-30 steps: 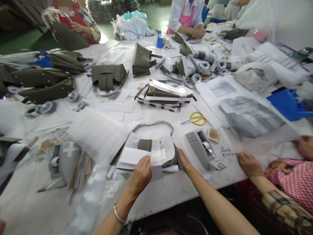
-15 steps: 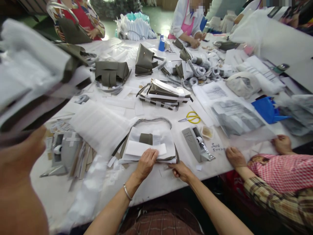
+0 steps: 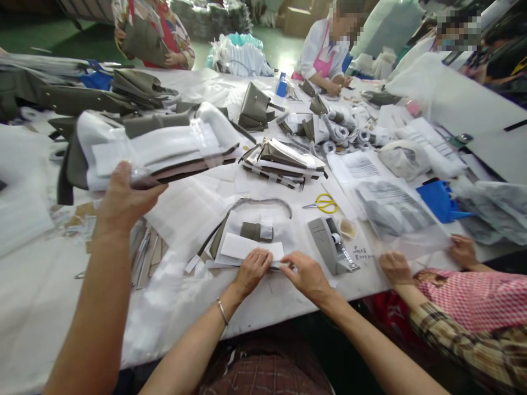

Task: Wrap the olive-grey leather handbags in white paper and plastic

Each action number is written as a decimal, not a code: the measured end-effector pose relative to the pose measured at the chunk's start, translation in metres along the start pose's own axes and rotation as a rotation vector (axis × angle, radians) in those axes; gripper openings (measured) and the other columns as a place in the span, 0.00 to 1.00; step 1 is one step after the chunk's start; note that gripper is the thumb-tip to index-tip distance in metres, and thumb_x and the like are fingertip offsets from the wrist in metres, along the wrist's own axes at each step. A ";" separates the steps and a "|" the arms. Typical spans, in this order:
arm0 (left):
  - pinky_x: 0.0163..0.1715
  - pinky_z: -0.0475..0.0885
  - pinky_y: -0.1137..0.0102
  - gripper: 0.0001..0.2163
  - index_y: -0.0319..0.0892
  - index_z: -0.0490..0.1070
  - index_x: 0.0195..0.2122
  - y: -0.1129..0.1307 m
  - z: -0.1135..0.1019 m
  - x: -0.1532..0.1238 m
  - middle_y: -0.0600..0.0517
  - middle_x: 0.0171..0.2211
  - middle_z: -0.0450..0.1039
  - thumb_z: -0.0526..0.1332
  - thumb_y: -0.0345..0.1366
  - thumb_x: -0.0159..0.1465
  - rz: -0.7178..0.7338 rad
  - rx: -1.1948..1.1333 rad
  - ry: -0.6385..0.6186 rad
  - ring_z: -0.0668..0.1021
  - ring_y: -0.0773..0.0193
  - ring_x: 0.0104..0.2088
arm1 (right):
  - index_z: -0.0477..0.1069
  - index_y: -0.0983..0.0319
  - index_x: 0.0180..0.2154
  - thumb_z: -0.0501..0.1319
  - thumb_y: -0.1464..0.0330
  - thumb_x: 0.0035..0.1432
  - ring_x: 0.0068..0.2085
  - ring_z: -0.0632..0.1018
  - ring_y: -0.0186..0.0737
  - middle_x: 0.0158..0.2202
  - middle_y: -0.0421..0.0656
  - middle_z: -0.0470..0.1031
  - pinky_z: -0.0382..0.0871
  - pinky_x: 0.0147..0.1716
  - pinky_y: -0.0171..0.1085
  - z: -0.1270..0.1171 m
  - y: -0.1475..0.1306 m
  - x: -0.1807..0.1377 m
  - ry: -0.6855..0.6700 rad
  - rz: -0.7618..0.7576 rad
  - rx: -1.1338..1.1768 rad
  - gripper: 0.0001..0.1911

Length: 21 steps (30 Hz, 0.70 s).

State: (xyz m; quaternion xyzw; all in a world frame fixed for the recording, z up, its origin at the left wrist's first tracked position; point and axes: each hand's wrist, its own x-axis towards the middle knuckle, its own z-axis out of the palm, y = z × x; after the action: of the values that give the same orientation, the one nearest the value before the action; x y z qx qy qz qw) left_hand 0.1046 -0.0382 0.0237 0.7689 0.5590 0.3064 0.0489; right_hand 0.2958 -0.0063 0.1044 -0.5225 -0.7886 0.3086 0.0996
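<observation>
An olive-grey handbag (image 3: 250,231) lies flat before me, mostly covered in white wrapping, its strap (image 3: 263,201) arched at the far side. Across its near part is a folded white packing sheet (image 3: 242,247). My left hand (image 3: 254,270) rests on the near edge of this sheet, fingers together and curled over it. Beside it, my right hand (image 3: 305,276) pinches the right end of the sheet between thumb and fingers. Wrapping and fingers hide the bag's near edge.
At left, another person's hand (image 3: 127,192) holds up a partly wrapped handbag (image 3: 160,145). Yellow-handled scissors (image 3: 326,203) and a grey tape dispenser (image 3: 329,244) lie right of my bag. Stacked wrapped bags (image 3: 284,162) lie beyond. A co-worker's hands (image 3: 396,267) rest at the right edge.
My right hand has risen from below the bag's right corner to pinch the sheet. The other person's wrapped bag has moved right and away, over the table. The view has shifted slightly.
</observation>
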 end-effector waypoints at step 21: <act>0.54 0.71 0.60 0.13 0.36 0.65 0.53 -0.018 0.026 -0.010 0.43 0.47 0.74 0.51 0.25 0.69 0.306 0.192 -0.025 0.77 0.59 0.47 | 0.71 0.62 0.36 0.53 0.75 0.60 0.56 0.72 0.45 0.52 0.53 0.74 0.68 0.56 0.46 0.004 0.049 0.084 0.110 -0.443 -0.219 0.09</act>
State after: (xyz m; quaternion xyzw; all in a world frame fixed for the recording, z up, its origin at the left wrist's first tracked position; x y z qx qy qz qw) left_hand 0.1012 -0.0335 -0.0092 0.8500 0.4614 0.2458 -0.0653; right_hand 0.2950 0.0793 0.0582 -0.3607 -0.9059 0.1633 0.1503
